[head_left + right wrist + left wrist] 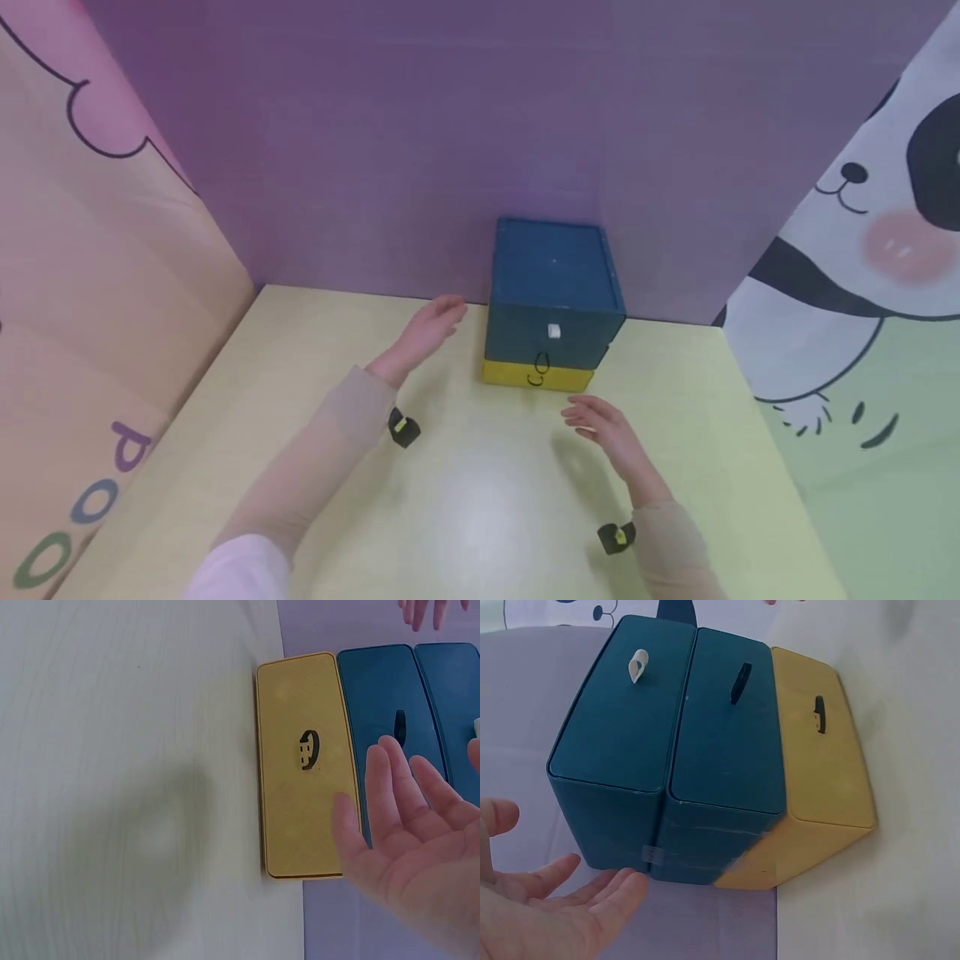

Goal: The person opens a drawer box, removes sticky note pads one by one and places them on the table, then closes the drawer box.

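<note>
A stack of three drawers stands at the table's back edge: two dark blue drawers point(557, 267) over a yellow drawer point(536, 376). A white loop handle point(638, 666) is on the top drawer, and black loop handles are on the middle point(741, 683) and the yellow one point(309, 750). All the drawer fronts look closed. My left hand point(431, 329) hovers to the left of the stack, fingers extended, touching nothing. In front of the stack at the right, my right hand point(603, 425) is held above the table with its fingers loosely spread, apart from the drawers.
The pale yellow table point(465, 517) extends in front of the stack. A purple backdrop point(375, 150) rises right behind it. Printed cloth walls flank the table, with a panda picture point(825, 275) at the right. Each wrist wears a small black device point(404, 428).
</note>
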A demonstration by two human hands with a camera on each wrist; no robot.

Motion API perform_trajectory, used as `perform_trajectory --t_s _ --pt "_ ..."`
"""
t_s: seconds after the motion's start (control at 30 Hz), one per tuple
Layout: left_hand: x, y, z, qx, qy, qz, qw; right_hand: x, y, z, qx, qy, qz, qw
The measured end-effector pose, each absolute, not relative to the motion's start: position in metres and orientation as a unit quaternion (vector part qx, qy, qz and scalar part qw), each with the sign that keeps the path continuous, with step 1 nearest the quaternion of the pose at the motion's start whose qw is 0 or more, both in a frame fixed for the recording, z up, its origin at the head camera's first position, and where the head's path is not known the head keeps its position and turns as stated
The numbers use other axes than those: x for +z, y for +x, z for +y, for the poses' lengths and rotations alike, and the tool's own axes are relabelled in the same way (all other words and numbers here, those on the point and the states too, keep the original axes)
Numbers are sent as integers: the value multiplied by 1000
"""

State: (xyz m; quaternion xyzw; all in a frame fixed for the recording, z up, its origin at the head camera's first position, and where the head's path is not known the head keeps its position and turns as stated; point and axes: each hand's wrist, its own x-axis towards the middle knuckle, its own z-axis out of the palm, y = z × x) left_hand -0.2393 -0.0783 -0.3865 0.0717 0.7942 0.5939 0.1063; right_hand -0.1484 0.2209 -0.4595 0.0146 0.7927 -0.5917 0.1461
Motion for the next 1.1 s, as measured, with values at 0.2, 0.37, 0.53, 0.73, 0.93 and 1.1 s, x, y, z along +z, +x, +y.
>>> perform_trajectory --t_s 0.2,0.37,0.53,0.73,0.93,1.1 --pt "-373 -259 -61 584 67 799 129 -459 -150 219 -607 24 781 146" --pt "-365 -270 -48 589 56 791 154 -460 -150 216 -613 30 776 147" --pt "-362 -276 -40 606 41 778 164 -460 -153 217 -613 30 775 150" --pt "-361 -277 -38 594 34 788 159 -449 -162 221 -607 27 780 149" --pt "-361 -277 -39 592 16 793 143 -427 -177 214 -628 22 764 145" --pt "-363 -275 -36 590 18 796 135 -410 -188 208 -650 -1 744 151"
